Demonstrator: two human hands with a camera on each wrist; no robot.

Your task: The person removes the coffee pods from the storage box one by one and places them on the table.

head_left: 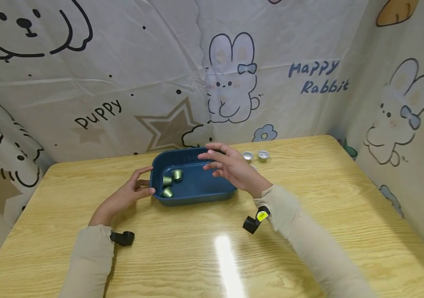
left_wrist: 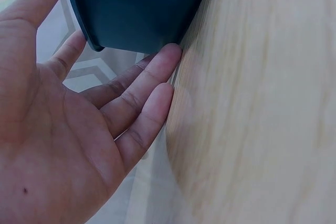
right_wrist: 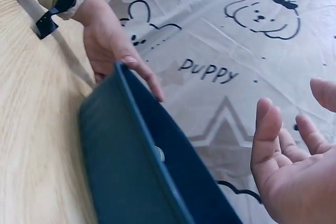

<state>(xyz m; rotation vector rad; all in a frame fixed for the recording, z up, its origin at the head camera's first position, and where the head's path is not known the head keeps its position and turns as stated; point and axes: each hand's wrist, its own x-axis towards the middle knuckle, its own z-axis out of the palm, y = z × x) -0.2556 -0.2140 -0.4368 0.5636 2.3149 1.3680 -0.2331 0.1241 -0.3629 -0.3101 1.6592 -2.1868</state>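
Note:
A dark blue rectangular tub [head_left: 193,199] sits on the table, with three green coffee capsules [head_left: 177,175] inside near its left end. My left hand [head_left: 128,193] is at that end, thumb and index fingertips touching the rim. In the left wrist view, fairly straight fingers [left_wrist: 142,93] reach to the tub's lower wall. Over the right part of the tub hovers my right hand [head_left: 234,169], fingers spread and loosely bent, holding nothing. Beyond it, two silver-lidded capsules [head_left: 263,155] stand on the table; another is mostly hidden behind the hand.
The wood-grain table [head_left: 182,256] ends at a printed cloth backdrop [head_left: 152,74] just behind the tub, and more cloth hangs at both sides. Each wrist carries a small black camera [head_left: 123,238].

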